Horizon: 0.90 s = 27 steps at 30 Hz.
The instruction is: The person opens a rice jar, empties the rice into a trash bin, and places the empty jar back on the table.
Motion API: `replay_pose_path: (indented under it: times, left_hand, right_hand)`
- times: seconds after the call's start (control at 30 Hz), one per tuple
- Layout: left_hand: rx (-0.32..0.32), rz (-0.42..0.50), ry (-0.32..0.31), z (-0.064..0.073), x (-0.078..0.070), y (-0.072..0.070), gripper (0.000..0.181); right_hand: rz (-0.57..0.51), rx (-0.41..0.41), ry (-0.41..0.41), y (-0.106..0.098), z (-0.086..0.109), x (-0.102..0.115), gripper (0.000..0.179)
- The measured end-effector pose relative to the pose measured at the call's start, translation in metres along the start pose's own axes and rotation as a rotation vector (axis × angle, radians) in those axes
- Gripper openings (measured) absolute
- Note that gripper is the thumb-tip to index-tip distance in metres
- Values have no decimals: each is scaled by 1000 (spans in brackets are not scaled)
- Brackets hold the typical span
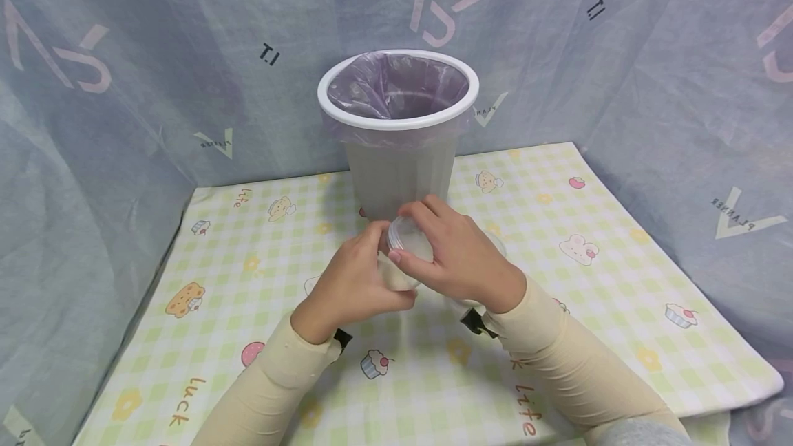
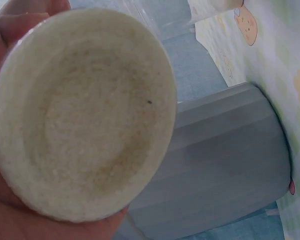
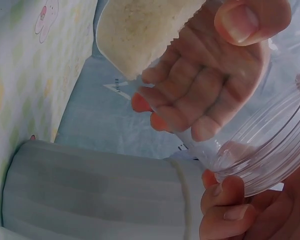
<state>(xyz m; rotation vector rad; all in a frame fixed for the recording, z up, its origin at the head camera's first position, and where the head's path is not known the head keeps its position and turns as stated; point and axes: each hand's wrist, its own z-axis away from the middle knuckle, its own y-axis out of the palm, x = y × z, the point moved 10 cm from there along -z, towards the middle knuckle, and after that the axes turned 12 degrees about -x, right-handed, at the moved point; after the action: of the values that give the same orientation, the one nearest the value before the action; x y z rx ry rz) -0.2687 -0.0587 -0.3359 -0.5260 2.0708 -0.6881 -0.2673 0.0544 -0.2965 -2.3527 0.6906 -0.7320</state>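
Observation:
A clear plastic jar (image 1: 398,277) is held tilted above the table by both hands. Off-white grains that look like rice lie in its bottom (image 2: 90,115), which fills much of the left wrist view. My left hand (image 1: 350,277) grips the jar body from the left, and its fingers show through the clear wall in the right wrist view. Fingers and thumb of my right hand (image 1: 461,253) curl round the ridged upper end (image 3: 265,150). Whether that end is a lid or the bare neck, I cannot tell. Behind the right hand stands another clear container (image 1: 498,242), mostly hidden.
A grey bin (image 1: 403,177) with a white rim and a purple liner (image 1: 427,81) stands just beyond the hands. A green checked cloth with cartoon prints covers the table (image 1: 248,301). Blue-grey fabric (image 1: 235,40) hangs at the back and both sides.

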Motion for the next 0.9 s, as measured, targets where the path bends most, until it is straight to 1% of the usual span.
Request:
replay_pose_path:
  times: [0.3,0.37,0.43,0.53,0.63,0.77,0.9]
  left_hand:
    - [30,51,-1,0,2,2,84]
    - [29,42,-1,0,2,1,83]
    - [20,14,0,0,2,-1,83]
    - [-13,-58,17,-1,2,-5,82]
    - [-62,-131,59,-2,-1,-9,82]
    - [-150,-228,154,-1,-10,-15,80]
    - [-231,-308,245,1,-19,-18,80]
  right_hand:
    - [-22,11,-29,0,0,1,49]
    - [-20,15,-30,0,0,1,50]
    - [3,13,-28,0,0,1,52]
    - [66,2,-17,-2,0,0,57]
    - [121,-11,4,-4,0,-1,62]
    - [136,-16,57,-5,0,-4,66]
    - [120,-1,107,-3,1,-7,70]
